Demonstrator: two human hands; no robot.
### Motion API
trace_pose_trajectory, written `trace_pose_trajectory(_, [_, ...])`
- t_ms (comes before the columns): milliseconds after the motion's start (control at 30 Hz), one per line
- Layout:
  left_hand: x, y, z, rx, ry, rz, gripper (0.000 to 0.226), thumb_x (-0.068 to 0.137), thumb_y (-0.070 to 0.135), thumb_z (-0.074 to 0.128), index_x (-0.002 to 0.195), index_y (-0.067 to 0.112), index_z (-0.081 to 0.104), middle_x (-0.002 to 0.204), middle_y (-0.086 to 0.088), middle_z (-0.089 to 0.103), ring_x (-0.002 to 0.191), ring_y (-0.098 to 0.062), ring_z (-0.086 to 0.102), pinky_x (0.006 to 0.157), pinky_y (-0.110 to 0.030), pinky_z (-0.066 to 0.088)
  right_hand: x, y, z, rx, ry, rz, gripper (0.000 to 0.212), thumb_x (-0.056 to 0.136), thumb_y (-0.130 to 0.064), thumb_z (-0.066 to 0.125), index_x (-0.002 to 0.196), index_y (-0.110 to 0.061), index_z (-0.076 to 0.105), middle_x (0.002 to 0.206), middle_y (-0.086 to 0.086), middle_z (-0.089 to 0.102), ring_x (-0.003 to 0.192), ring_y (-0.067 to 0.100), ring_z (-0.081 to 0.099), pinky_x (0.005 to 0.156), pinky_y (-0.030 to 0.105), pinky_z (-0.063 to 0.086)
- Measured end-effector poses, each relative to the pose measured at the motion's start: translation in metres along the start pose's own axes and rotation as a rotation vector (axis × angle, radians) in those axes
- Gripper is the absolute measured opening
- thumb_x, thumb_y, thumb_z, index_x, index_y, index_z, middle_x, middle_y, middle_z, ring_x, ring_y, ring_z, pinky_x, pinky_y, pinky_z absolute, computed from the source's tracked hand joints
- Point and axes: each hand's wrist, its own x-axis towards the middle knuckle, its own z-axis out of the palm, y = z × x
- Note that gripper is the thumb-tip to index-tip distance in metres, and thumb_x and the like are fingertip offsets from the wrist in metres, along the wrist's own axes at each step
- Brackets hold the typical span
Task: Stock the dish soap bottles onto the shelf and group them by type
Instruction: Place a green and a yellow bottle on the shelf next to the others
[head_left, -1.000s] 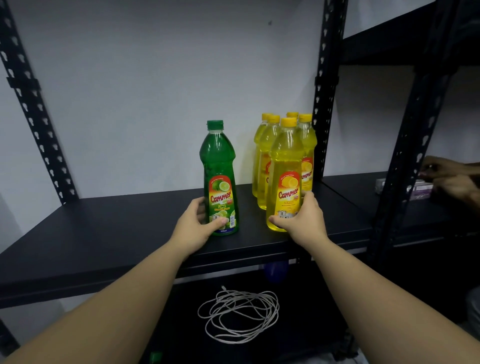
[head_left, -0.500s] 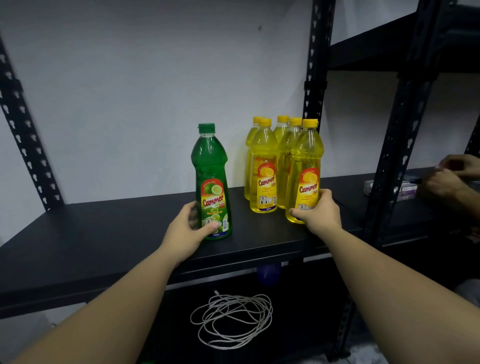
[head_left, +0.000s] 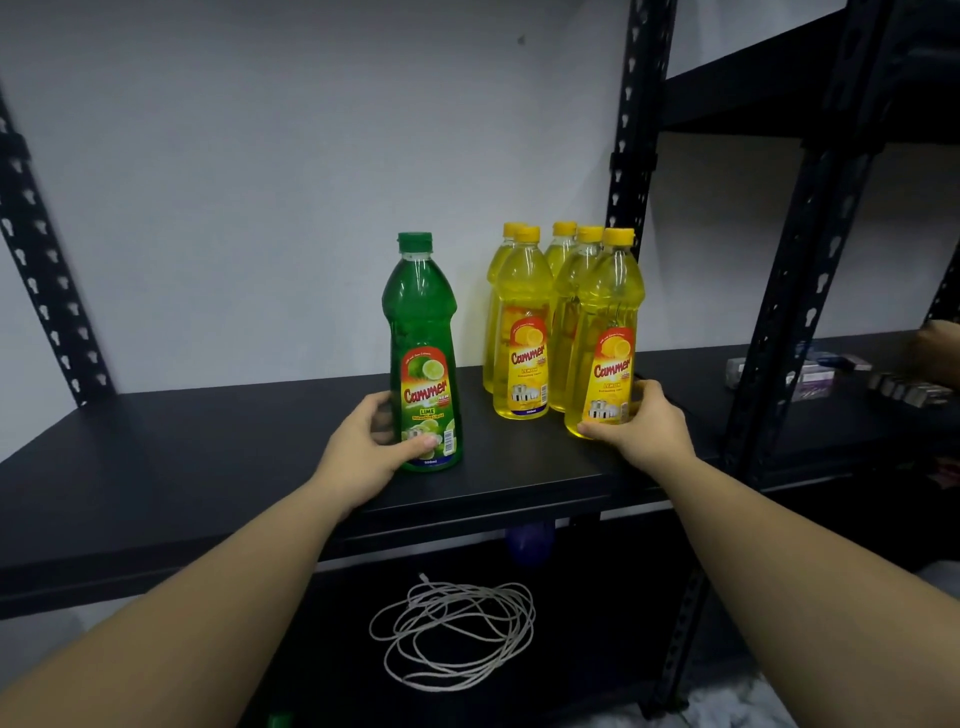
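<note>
A green lime dish soap bottle (head_left: 422, 332) stands upright on the black shelf (head_left: 208, 457). My left hand (head_left: 371, 447) grips its base, thumb across the label. To its right stand several yellow lemon bottles (head_left: 519, 322) in a tight cluster. My right hand (head_left: 641, 428) grips the base of the front right yellow bottle (head_left: 608, 332), which stands upright on the shelf beside the others.
A black upright post (head_left: 631, 156) rises just behind the yellow cluster. Another person's hand (head_left: 935, 348) and small boxes (head_left: 810, 379) are on the neighbouring shelf at right. A coil of white cable (head_left: 452, 634) lies on the level below.
My right hand has slid the yellow bottle from the front of the cluster to its right side. The green bottle and my left hand have stayed put.
</note>
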Motion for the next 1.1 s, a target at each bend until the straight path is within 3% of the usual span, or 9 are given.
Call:
trace_pose_trajectory(67, [0.003, 0.003, 0.006, 0.003, -0.013, -0.005, 0.089, 0.071, 0.035, 0.093, 0.148, 0.023, 0.048, 0.129, 0.005, 0.068, 0.111, -0.012, 0.069, 0.093, -0.036, 0.059, -0.002, 0.005, -0.002, -0.032, 0.004, -0.006, 0.107, 0.063, -0.051, 0.096, 0.147, -0.014, 0.042, 0.133, 0.006, 0.065, 0.12, 0.025, 0.063, 0.096, 0.042, 0.054])
trace_pose_trajectory(200, [0.009, 0.01, 0.027, 0.038, -0.03, 0.01, 0.089, 0.068, 0.04, 0.095, 0.144, 0.026, 0.05, 0.123, 0.008, 0.07, 0.106, -0.011, 0.071, 0.093, -0.039, 0.06, -0.006, 0.011, 0.0, -0.049, 0.02, -0.051, 0.088, 0.064, -0.05, 0.096, 0.134, -0.018, 0.054, 0.126, 0.001, 0.07, 0.113, 0.021, 0.066, 0.088, 0.034, 0.053])
trace_pose_trajectory(500, [0.022, 0.027, 0.089, 0.041, -0.027, 0.042, 0.083, 0.072, 0.038, 0.094, 0.142, 0.028, 0.05, 0.126, 0.007, 0.069, 0.108, -0.01, 0.069, 0.094, -0.037, 0.059, -0.005, 0.014, 0.001, -0.062, 0.024, -0.071, 0.08, 0.071, -0.059, 0.088, 0.133, -0.021, 0.054, 0.124, -0.002, 0.069, 0.111, 0.02, 0.066, 0.083, 0.035, 0.053])
trace_pose_trajectory(800, [0.035, 0.035, 0.125, 0.049, 0.001, 0.038, 0.088, 0.075, 0.037, 0.092, 0.149, 0.023, 0.048, 0.134, 0.003, 0.066, 0.113, -0.014, 0.066, 0.082, -0.021, 0.051, -0.002, 0.017, 0.004, -0.117, 0.03, -0.092, 0.066, 0.077, -0.06, 0.083, 0.124, -0.023, 0.055, 0.116, -0.003, 0.069, 0.103, 0.018, 0.065, 0.08, 0.035, 0.054])
trace_pose_trajectory(967, [0.039, 0.033, 0.129, 0.061, -0.011, 0.021, 0.095, 0.07, 0.043, 0.094, 0.151, 0.024, 0.048, 0.141, -0.001, 0.065, 0.12, -0.016, 0.065, 0.102, -0.038, 0.055, 0.0, 0.018, 0.003, -0.118, 0.036, -0.097, 0.068, 0.075, -0.063, 0.083, 0.124, -0.024, 0.056, 0.113, -0.003, 0.07, 0.098, 0.017, 0.064, 0.079, 0.036, 0.056])
trace_pose_trajectory(1100, [0.038, 0.035, 0.132, 0.071, 0.0, 0.03, 0.093, 0.071, 0.042, 0.094, 0.151, 0.023, 0.049, 0.141, -0.002, 0.065, 0.124, -0.016, 0.064, 0.104, -0.038, 0.054, -0.001, 0.018, 0.004, -0.129, 0.035, -0.102, 0.069, 0.073, -0.067, 0.082, 0.122, -0.027, 0.056, 0.11, -0.005, 0.07, 0.093, 0.015, 0.063, 0.077, 0.036, 0.057])
